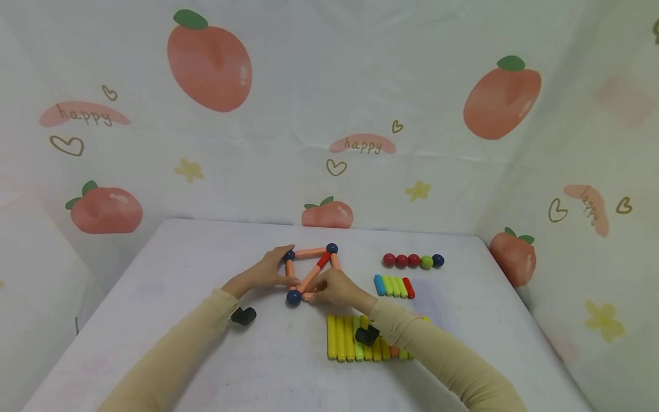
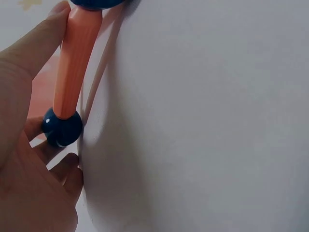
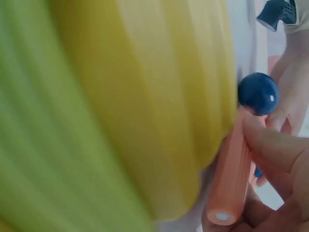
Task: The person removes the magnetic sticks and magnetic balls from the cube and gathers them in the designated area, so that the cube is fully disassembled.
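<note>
A frame of orange rods and dark blue balls lies on the white table. My left hand (image 1: 265,270) grips its left side, thumb on the orange side rod (image 2: 77,63) and fingers round the back-left ball (image 2: 63,126). My right hand (image 1: 337,289) pinches another orange rod (image 3: 229,169) whose far end meets the front ball (image 3: 259,93); its near end shows a small metal disc. A diagonal of an orange rod (image 1: 310,278) and a short red rod (image 1: 323,261) runs from near the front ball to the back-right ball (image 1: 332,248).
Red, green and blue balls (image 1: 401,261) line up at the back right. Short blue, green and red rods (image 1: 394,285) lie in front of them. Nearer, a row of long yellow and green rods (image 1: 341,337) sits partly under my right forearm.
</note>
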The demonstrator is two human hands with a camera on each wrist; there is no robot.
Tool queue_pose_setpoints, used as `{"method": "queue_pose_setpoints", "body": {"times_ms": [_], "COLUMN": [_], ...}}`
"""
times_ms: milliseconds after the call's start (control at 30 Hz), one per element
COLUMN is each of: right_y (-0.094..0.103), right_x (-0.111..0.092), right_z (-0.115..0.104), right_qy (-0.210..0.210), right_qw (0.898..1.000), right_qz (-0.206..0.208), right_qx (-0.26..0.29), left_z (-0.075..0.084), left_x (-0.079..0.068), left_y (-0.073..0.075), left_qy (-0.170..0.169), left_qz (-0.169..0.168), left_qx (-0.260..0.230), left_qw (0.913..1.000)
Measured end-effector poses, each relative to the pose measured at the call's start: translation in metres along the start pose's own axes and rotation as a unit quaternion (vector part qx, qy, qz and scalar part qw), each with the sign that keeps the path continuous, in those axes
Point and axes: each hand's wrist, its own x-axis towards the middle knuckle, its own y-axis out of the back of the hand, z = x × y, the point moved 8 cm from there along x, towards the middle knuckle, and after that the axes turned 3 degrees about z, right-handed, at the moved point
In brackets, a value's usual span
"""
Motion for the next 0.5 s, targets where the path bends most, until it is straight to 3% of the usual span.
{"method": "queue_pose_setpoints", "body": {"times_ms": [267, 500], "right_y": [0.008, 0.024], "right_x": [-0.004, -0.017], "right_z": [0.006, 0.003], "right_qy": [-0.007, -0.018], "right_qw": [1.000, 0.998], "right_qz": [0.014, 0.033], "right_qx": [-0.004, 0.047], "left_z": [-0.004, -0.002], "left_x": [-0.010, -0.023], "left_y": [0.000, 0.007], "left_qy": [0.025, 0.039], "left_qz": [0.031, 0.090], "left_qx": [0.033, 0.087], "left_qw": [0.9987, 0.9914]}}
